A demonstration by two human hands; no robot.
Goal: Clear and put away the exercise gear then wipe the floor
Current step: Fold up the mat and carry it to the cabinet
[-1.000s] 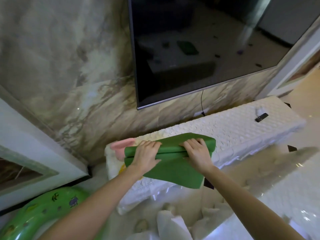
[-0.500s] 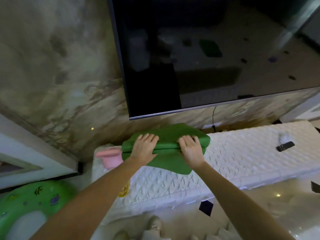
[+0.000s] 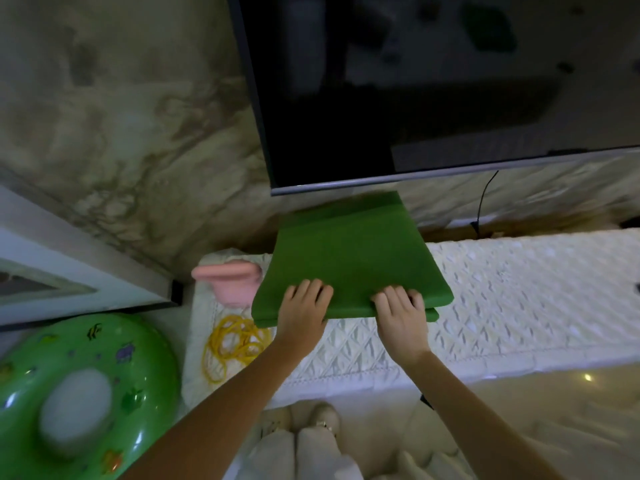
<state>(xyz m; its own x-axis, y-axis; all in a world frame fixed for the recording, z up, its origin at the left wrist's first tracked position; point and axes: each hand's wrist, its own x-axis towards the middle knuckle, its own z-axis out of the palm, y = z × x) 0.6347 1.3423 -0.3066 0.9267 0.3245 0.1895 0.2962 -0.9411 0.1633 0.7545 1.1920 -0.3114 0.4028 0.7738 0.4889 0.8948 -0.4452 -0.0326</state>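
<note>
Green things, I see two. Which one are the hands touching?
The flat folded mat on the white cabinet. Both hands, left and right, press its near edge. The round swim ring sits untouched on the floor.

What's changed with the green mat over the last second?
The folded green mat has gone from held at the cabinet's front edge, one flap hanging, to lying flat on the white quilted cabinet top, pushed back under the TV. The left hand and right hand still press on its near edge. The pink item stayed beside it; the yellow cord is now in view.
</note>
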